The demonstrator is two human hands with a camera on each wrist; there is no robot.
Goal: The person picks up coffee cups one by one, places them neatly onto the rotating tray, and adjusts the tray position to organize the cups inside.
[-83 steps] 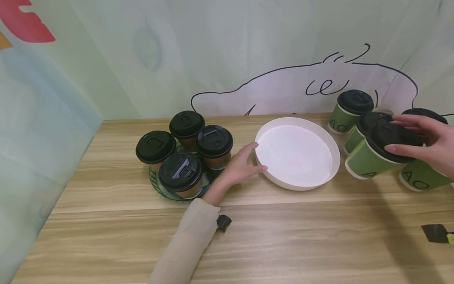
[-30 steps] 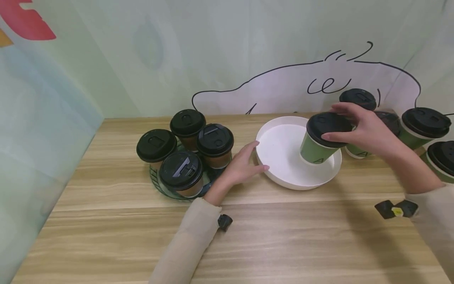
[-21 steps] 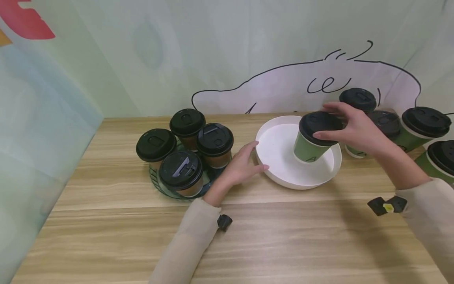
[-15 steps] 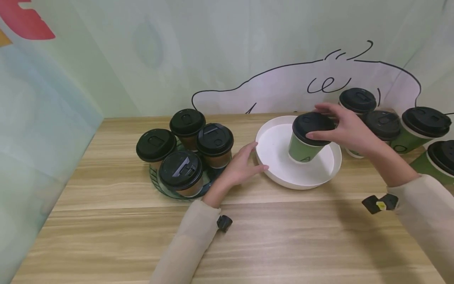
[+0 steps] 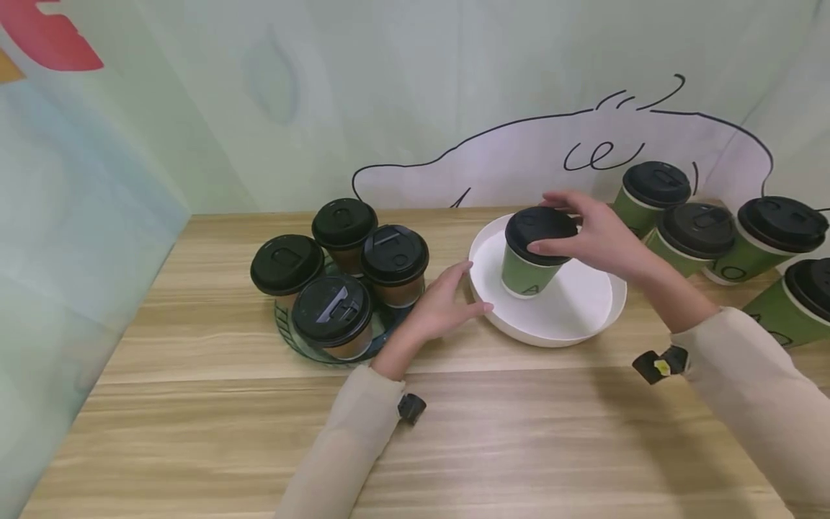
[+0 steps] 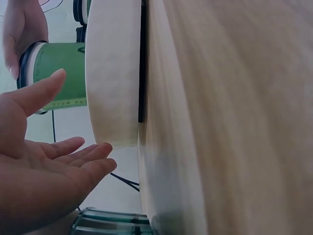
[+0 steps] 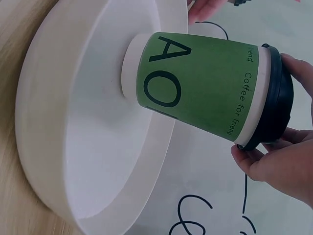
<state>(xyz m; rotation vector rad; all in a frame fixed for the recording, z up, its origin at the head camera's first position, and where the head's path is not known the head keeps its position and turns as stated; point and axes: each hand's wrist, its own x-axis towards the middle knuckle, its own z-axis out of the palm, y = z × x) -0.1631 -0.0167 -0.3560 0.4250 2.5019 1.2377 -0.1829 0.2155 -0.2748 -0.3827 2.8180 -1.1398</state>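
Observation:
A green paper coffee cup point(image 5: 528, 279) with a black lid is in my right hand point(image 5: 599, 234), which pinches it by the lid from above. In the right wrist view the cup point(image 7: 200, 83) leans slightly, its base inside the round white tray point(image 7: 44, 112); whether the base touches the floor there I cannot tell. My left hand point(image 5: 444, 306) lies at the left side of the tray point(image 5: 577, 310), fingers and thumb spread along its rim. In the left wrist view the fingers of that hand point(image 6: 49, 171) are close to the tray's outer wall point(image 6: 115, 73).
Several brown cups with black lids, one of them a front cup point(image 5: 332, 317), stand on a glass plate point(image 5: 285, 339) left of my left hand. Several more green cups, including a back cup point(image 5: 651, 194), stand at the right. A printed backdrop point(image 5: 415, 94) rises behind the wooden table point(image 5: 506, 432).
My right hand has brought the green cup from the group at the right leftward over the white tray, to its left half. The left hand has stayed at the rim.

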